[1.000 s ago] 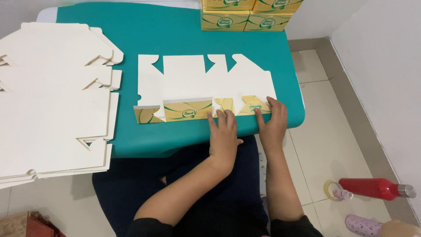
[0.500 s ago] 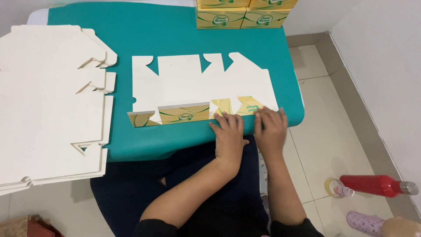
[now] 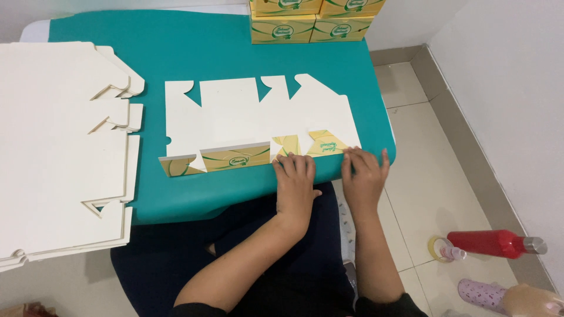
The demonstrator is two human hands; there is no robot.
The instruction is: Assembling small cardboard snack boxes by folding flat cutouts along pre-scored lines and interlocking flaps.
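While both flat, open hands, left hand (image 3: 295, 182) and right hand (image 3: 364, 179), press its near edge, the carton blank (image 3: 247, 117) lies beyond them.

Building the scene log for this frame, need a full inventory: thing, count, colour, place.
flat box blank: 1, white inside with yellow-green printed flaps folded up along its near edge, middle of the table
stack of flat blanks: 1 stack, count of sheets not clear, white, left end of the table
assembled boxes: at least 4 visible, yellow and green, far edge of the table
table: 1, teal top
bottle: 1, red with silver cap, lying on the floor at right
tape roll: 1, yellowish, floor beside the bottle
slipper: 1, lilac, floor at lower right
left hand: pressing the blank's near edge
right hand: at the blank's near right corner
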